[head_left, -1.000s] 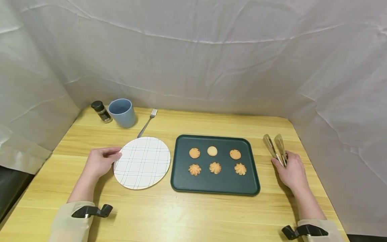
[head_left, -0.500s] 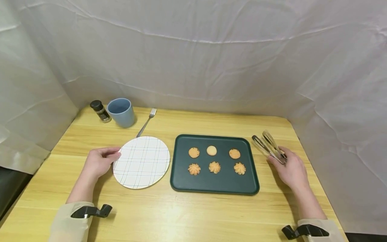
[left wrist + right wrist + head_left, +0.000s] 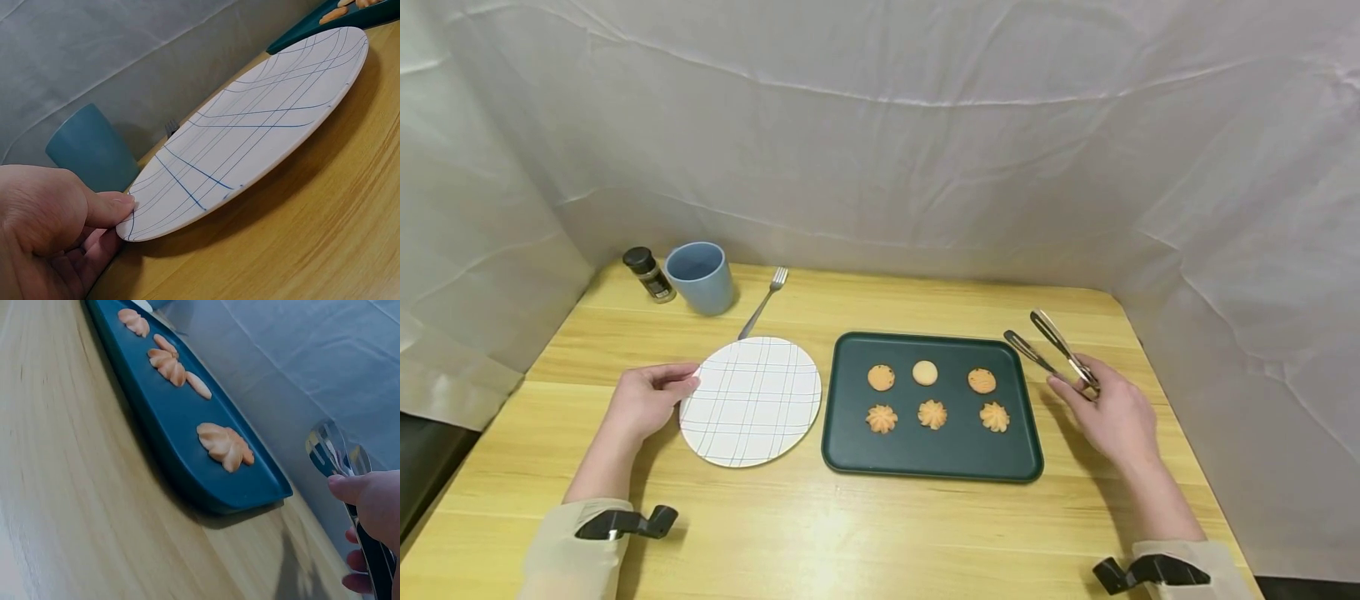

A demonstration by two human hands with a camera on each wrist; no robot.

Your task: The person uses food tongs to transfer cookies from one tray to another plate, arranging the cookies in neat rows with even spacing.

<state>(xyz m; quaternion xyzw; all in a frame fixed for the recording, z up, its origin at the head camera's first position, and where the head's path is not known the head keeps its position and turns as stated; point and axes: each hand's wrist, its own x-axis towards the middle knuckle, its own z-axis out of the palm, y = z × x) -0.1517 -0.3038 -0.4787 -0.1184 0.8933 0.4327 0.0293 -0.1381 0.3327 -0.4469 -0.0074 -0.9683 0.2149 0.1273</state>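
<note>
At the right of the worktop (image 3: 842,537), my right grip (image 3: 1116,417) is curled round a pair of metal tongs (image 3: 1062,344), thumb on one side and fingers wrapped along the other. Their two tips stand apart, pointing forward and to my left; from the head view, the nearer one lines up with the far right corner of a dark green tray (image 3: 928,458), and the tongs are clear of every cookie. On that tray sit three round cookies (image 3: 882,377) in the far row and three fluted cookies (image 3: 932,415) in the near row.

To the tray's left is a white plate (image 3: 750,402) with blue lines, just beside it. My left grip (image 3: 651,402) pinches the plate's left rim, thumb on top and fingers underneath. Beyond the plate lies a fork (image 3: 763,307), its handle end at the rim, with a blue mug (image 3: 703,287) and a black-capped jar (image 3: 657,283) side by side to its left.
</note>
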